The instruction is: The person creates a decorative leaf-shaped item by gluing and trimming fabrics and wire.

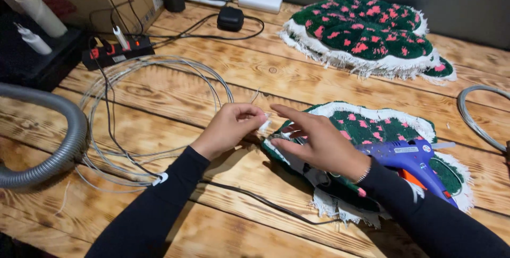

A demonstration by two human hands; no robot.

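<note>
- The left hand [229,125] was closed in a pinch, thumb and fingertips gripping the white fringe [264,126] at the left edge of the near tufted piece [372,125].
- The right hand [319,142] lay over that same edge with the fingers extended and spread; whether it gripped anything could not be determined.
- The near tufted piece, green with pink marks and a white border, lay flat on the wooden table [255,72], right of centre and partly under the right forearm.
- A purple glue gun [417,162] with an orange trigger rested on the near tufted piece, just beside the right wrist.
- A second tufted piece [366,29] of the same colours lay at the far side of the table, well apart from both hands.
- A coil of grey wire [154,109] lay on the table left of the left hand.
- A black power strip [119,51] sat at the far left, beyond the coil.
- A grey ribbed hose [64,136] curved along the left edge of the table.
</note>
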